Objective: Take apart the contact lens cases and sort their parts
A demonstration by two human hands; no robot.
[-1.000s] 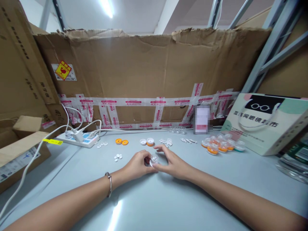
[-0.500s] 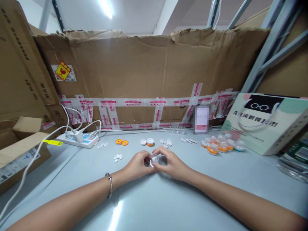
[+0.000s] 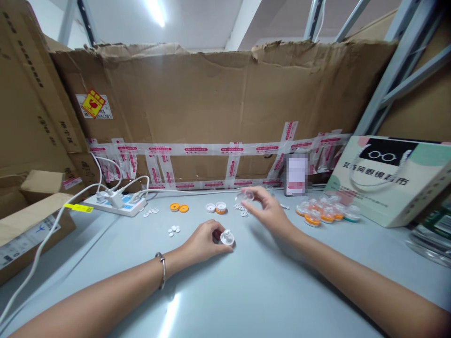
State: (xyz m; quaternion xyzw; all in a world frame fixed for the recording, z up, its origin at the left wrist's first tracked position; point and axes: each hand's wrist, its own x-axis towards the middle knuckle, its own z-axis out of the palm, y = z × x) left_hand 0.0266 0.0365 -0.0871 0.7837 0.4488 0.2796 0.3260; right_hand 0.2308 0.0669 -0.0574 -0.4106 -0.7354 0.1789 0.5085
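My left hand (image 3: 204, 241) rests on the grey table (image 3: 246, 291) with its fingers closed round a small white round part (image 3: 227, 238). My right hand (image 3: 269, 210) is stretched forward to the far side of the table, its fingertips pinching a small clear plastic piece (image 3: 247, 195) over a heap of small white parts (image 3: 242, 209). Two white and orange caps (image 3: 216, 207) lie just left of that heap. Two orange rings (image 3: 178, 207) and a cluster of white discs (image 3: 173, 230) lie further left.
A white power strip (image 3: 114, 203) with plugs and cables lies at the back left. A group of orange and clear round cases (image 3: 322, 212) sits at the right, beside a printed paper bag (image 3: 391, 176). A taped cardboard wall (image 3: 218, 112) closes the back.
My right hand has left the white part in my left hand and reached forward and right to the small parts at the back of the table. My left hand has stayed put.
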